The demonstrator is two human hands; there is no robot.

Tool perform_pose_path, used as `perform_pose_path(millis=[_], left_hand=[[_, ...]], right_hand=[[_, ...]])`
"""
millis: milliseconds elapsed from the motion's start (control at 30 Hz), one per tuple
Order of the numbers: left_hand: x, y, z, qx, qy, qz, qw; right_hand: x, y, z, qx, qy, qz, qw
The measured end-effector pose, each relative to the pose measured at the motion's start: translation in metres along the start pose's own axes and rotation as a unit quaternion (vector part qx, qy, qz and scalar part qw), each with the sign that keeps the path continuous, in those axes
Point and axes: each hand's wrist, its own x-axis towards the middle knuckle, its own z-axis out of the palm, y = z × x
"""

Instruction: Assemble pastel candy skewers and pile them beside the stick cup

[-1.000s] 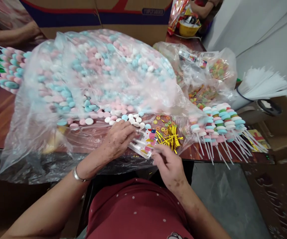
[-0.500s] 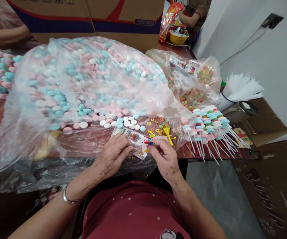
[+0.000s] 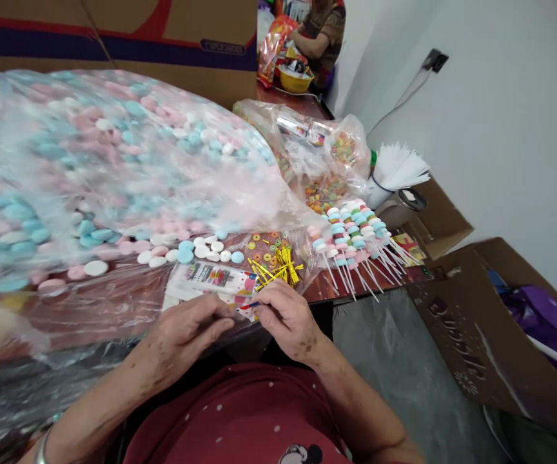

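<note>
In my right hand [image 3: 291, 322], thumb and forefinger pinch the corner of a small clear plastic bag [image 3: 246, 312] with red and blue print. My left hand [image 3: 189, 332] has its fingers curled at the bag's other side, thumb below, holding its edge; most of the bag between the hands is see-through and hard to make out. Just beyond the hands lies a stack of printed plastic bags [image 3: 215, 276]. Gold twist ties [image 3: 285, 265] are heaped beyond my right hand, beside loose ring candies [image 3: 258, 238]. White and blue round candies [image 3: 201, 252] sit behind the stack.
A large clear sack of pastel candies [image 3: 128, 154] covers the table's left. Candy skewers [image 3: 351, 229] lie at right, near a container of white sticks [image 3: 399, 171]. Bagged ring candies [image 3: 327, 187] stand behind. Cardboard boxes [image 3: 457, 309] flank the right; a person [image 3: 320, 42] sits far back.
My view has swung to the right, so things sit further left in the picture. Both hands have drawn nearer my body with the bag, off the stack of printed bags.
</note>
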Motion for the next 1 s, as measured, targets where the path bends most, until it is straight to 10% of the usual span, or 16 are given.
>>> perform_pose_path(millis=[533, 1000], left_hand=[[-0.004, -0.008, 0.020, 0.000, 0.064, 0.031, 0.997], [-0.008, -0.011, 0.025, -0.028, 0.035, 0.046, 0.998]], right_hand=[[-0.006, 0.008, 0.006, -0.167, 0.041, -0.053, 0.984], [-0.006, -0.002, -0.011, -0.021, 0.035, -0.031, 0.999]])
